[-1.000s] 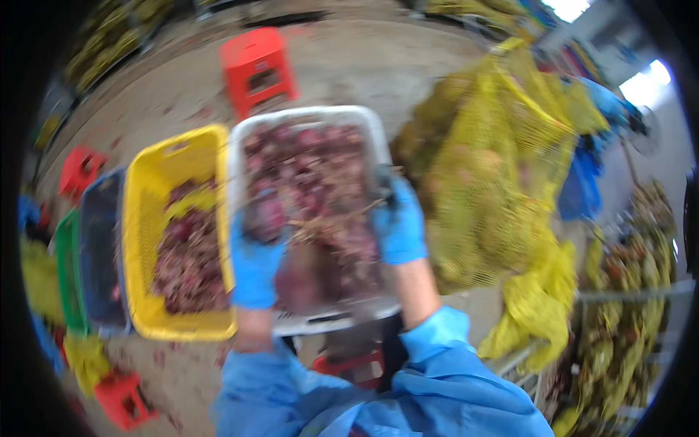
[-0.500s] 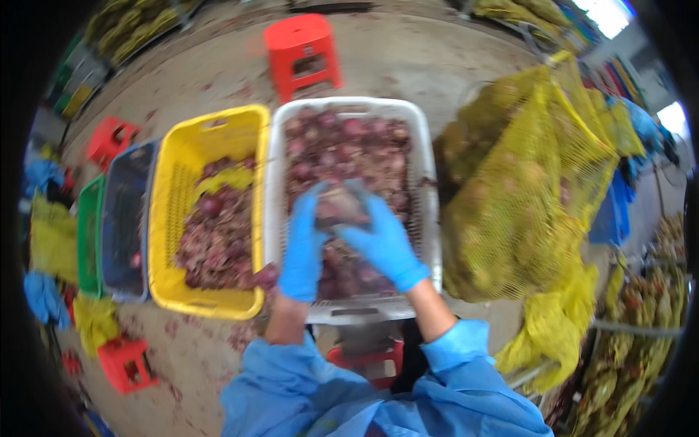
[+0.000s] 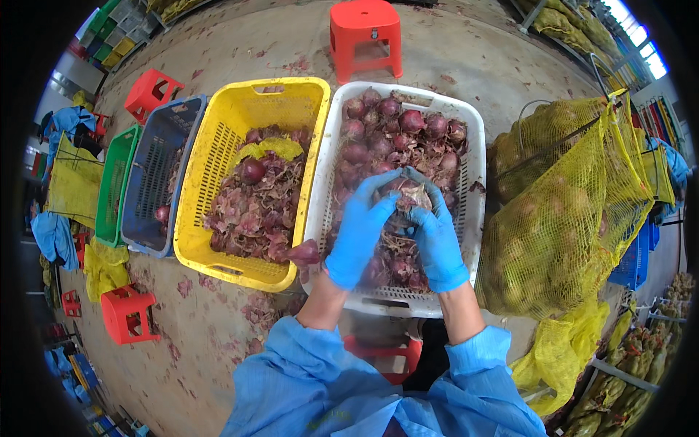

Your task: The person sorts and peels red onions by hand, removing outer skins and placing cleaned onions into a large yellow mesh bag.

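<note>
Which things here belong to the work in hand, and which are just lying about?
Seemingly in use:
left hand and right hand, holding a papery onion;
white basket beneath;
yellow basket, probably.

Seemingly just lying about:
red stool beyond the baskets;
crumpled yellow netting;
scattered onion skins.

Onion [image 3: 412,195] resting between two hands over the white basket [image 3: 472,226]

The onion is showing a dry, papery skin in purplish and pale brown tones. It is sitting between the left grip [image 3: 362,231] and the right grip [image 3: 440,244], whose blue-gloved fingers are partly covering it. It is staying over the middle of the white basket; whether it is touching the bulbs beneath is hard to tell. Red onions [image 3: 413,121], round and purple, some shiny, are crowding the white basket's far half, while more bulbs are lying in its near half.
</note>
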### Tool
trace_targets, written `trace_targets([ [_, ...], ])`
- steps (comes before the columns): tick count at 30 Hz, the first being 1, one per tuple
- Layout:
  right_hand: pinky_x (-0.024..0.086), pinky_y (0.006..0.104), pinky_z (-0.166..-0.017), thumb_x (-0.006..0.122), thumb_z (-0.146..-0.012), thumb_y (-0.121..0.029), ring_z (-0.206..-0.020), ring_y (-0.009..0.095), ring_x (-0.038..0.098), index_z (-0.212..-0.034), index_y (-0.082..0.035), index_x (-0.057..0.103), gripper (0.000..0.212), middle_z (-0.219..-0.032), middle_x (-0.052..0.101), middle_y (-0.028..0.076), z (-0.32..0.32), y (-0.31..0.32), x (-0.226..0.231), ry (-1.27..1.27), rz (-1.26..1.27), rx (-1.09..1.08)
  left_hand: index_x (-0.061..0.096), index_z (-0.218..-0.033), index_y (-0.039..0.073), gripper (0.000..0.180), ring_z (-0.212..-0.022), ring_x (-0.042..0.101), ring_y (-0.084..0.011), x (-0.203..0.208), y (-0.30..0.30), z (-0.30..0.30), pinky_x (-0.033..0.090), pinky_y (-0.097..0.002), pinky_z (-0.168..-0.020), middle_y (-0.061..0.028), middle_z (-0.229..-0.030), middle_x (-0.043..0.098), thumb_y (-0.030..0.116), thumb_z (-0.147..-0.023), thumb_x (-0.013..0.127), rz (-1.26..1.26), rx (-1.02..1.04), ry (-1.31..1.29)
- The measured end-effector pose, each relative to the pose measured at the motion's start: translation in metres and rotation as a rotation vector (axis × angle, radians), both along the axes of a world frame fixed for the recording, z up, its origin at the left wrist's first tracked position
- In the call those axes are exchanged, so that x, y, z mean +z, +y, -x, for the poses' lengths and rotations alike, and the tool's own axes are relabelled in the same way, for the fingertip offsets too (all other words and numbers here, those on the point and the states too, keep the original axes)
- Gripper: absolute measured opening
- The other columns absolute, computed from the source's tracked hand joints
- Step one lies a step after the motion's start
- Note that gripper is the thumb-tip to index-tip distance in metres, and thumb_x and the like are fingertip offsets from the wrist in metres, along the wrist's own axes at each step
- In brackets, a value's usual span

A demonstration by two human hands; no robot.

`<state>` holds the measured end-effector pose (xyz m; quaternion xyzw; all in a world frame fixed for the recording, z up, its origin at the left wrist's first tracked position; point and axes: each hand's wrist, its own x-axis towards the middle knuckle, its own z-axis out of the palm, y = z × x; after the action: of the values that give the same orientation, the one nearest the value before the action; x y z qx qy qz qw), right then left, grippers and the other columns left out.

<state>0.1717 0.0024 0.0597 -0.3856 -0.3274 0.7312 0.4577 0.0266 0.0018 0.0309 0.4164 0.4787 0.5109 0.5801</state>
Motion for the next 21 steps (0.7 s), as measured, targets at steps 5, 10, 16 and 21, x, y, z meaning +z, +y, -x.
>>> trace_targets([
  [5, 0.055, 0.0294, -0.081, 0.055, -0.088, -0.009, -0.101, 0.016, 0.063, -0.138, -0.009, 0.044, 0.052, -0.120, 0.060, 0.008, 0.007, 0.008, -0.027, 0.052, 0.059, -0.057, 0.048, -0.137, 0.002, 0.043, -0.108, 0.056, -0.0136, -0.008, 0.004, 0.009, 0.048, -0.0280, -0.092, -0.0093, -0.127, 0.056, 0.013, -0.096, 0.054, -0.039, -0.035, 0.118],
  [10, 0.055, 0.0374, -0.077, 0.058, -0.088, -0.021, -0.101, 0.019, 0.062, -0.121, -0.017, 0.055, 0.034, -0.113, 0.062, 0.004, -0.011, 0.034, -0.078, 0.227, 0.242, -0.221, 0.046, -0.141, 0.005, 0.053, -0.114, 0.054, -0.0178, 0.011, 0.005, 0.043, 0.045, -0.0312, -0.096, -0.0106, -0.129, 0.056, 0.024, -0.094, 0.062, 0.026, 0.259, 0.311],
  [16, 0.052, 0.0387, -0.088, 0.057, -0.095, -0.027, -0.113, 0.019, 0.056, -0.138, -0.014, 0.049, 0.045, -0.124, 0.058, 0.004, 0.059, 0.002, -0.062, 0.123, 0.249, 0.121, 0.057, -0.124, 0.000, 0.031, -0.097, 0.060, -0.0138, 0.023, -0.016, 0.096, 0.051, -0.0284, -0.085, -0.0085, -0.115, 0.063, 0.009, -0.095, 0.057, -0.072, 0.796, -0.043],
  [21, 0.050, 0.0327, -0.087, 0.060, -0.093, -0.030, -0.097, 0.020, 0.064, -0.126, -0.006, 0.061, 0.041, -0.114, 0.068, 0.011, 0.014, 0.030, -0.137, -0.489, -0.162, 0.598, 0.058, -0.121, 0.001, 0.027, -0.093, 0.062, -0.0133, 0.018, -0.018, 0.097, 0.051, -0.0270, -0.084, -0.0089, -0.112, 0.065, 0.005, -0.095, 0.053, -0.282, 0.946, -0.005],
])
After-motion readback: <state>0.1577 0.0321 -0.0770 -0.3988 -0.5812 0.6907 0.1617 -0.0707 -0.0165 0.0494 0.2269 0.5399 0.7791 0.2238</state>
